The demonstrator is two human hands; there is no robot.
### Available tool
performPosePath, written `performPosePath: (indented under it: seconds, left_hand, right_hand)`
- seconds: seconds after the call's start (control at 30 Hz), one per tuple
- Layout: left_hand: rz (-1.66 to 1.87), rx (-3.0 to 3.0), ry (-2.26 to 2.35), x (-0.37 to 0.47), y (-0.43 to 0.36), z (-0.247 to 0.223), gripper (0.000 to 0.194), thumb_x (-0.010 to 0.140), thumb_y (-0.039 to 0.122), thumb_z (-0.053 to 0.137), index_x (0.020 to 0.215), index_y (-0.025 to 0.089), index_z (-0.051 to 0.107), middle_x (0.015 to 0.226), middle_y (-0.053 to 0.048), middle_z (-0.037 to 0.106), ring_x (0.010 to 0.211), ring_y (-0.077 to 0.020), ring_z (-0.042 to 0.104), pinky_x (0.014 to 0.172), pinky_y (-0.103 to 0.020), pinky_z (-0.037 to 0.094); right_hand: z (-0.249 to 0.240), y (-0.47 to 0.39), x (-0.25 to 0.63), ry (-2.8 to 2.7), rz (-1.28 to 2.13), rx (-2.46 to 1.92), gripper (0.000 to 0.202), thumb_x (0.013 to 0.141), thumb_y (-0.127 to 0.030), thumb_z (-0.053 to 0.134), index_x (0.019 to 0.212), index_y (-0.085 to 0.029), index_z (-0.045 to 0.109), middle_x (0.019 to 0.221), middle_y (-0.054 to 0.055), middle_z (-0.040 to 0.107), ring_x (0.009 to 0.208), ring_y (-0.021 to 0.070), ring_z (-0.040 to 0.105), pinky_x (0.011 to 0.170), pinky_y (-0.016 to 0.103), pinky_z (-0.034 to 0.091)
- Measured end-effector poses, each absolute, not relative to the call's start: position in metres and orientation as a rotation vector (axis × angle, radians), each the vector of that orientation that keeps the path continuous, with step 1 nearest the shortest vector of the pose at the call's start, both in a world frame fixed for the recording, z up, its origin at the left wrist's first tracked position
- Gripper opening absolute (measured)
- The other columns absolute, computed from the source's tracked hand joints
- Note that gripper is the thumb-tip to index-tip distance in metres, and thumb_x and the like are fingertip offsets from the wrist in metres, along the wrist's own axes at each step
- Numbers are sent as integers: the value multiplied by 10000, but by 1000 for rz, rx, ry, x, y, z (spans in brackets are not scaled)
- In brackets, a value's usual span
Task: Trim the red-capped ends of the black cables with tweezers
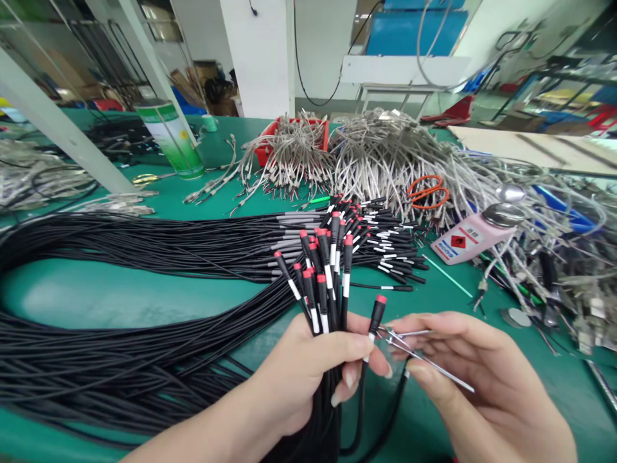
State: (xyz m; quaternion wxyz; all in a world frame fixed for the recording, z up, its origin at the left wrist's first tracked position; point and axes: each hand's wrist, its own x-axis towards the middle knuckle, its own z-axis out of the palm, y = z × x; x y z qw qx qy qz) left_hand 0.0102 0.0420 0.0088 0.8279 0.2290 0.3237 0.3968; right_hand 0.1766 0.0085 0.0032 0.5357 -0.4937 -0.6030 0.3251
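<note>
My left hand [313, 366] is closed around a bundle of black cables [332, 392] whose red-tipped connectors [322, 299] point upward. One cable stands apart, its connector [377, 315] rising beside my left thumb. My right hand [486, 386] grips a small silver metal tool [409, 350] with two thin, spread legs. The tool's joined end sits right by the single connector; whether it touches is unclear. Just under the right thumb, another black cable [398, 411] runs down. More black cables [144, 247] loop across the green table [96, 289] to the left, with connectors at their ends.
Grey cables [395, 141] are heaped behind, some in a red bin [263, 154]. Orange-handled scissors [429, 193] rest on them. A pink bottle [475, 238] with a metal top leans at the right. A green-and-white can [171, 138] stands by a post [62, 122] at the left.
</note>
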Motion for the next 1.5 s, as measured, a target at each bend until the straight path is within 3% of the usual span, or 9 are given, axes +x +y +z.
performPosePath:
  seconds: [0.27, 0.53, 0.8, 1.07, 1.23, 1.5]
  left_hand:
    - [803, 480, 667, 11, 42, 7, 60, 720, 153, 677, 727, 95, 689, 576, -43, 659, 371, -31, 409, 344, -136, 301]
    - [798, 449, 731, 11, 41, 7, 164, 652, 180, 770, 800, 118, 737, 622, -42, 677, 397, -33, 454, 354, -133, 331]
    - [792, 458, 751, 11, 41, 6, 185, 616, 202, 800, 747, 122, 697, 596, -20, 665, 367, -33, 461, 360, -146, 337]
    - [796, 474, 764, 11, 40, 4, 237, 602, 215, 809, 774, 138, 665, 582, -7, 658, 372, -38, 450, 363, -153, 335]
    - [773, 476, 795, 11, 41, 5, 272, 584, 224, 812, 786, 151, 644, 563, 6, 644, 369, -45, 444, 365, -164, 328]
    - [774, 512, 753, 10, 41, 7, 219, 606, 235, 793, 754, 144, 659, 579, 4, 648, 378, -40, 445, 377, -169, 329]
  right_hand:
    - [2, 5, 171, -1426, 723, -1156, 222, 876, -181, 623, 1045, -320, 583, 1007, -29, 707, 908, 131, 692, 811, 160, 585]
    - [2, 0, 179, -1384, 646, -1294, 311, 816, -347, 690, 1105, -334, 575, 992, 6, 701, 784, 197, 708, 718, 258, 640]
    - [-6, 1, 180, -1484, 596, -1192, 343, 826, -258, 677, 1146, -325, 574, 976, -21, 714, 817, 154, 725, 755, 141, 604]
    - [-9, 0, 183, -1563, 609, -1196, 374, 828, -231, 674, 1171, -324, 556, 1015, -10, 699, 870, 164, 719, 800, 162, 598]
    - [-5, 1, 182, -1566, 610, -1194, 381, 824, -162, 669, 1166, -285, 555, 1031, -3, 686, 899, 127, 705, 797, 97, 569]
    - [0, -2, 176, -1499, 635, -1241, 350, 821, -141, 664, 1131, -279, 578, 1017, 4, 684, 859, 139, 692, 771, 149, 602]
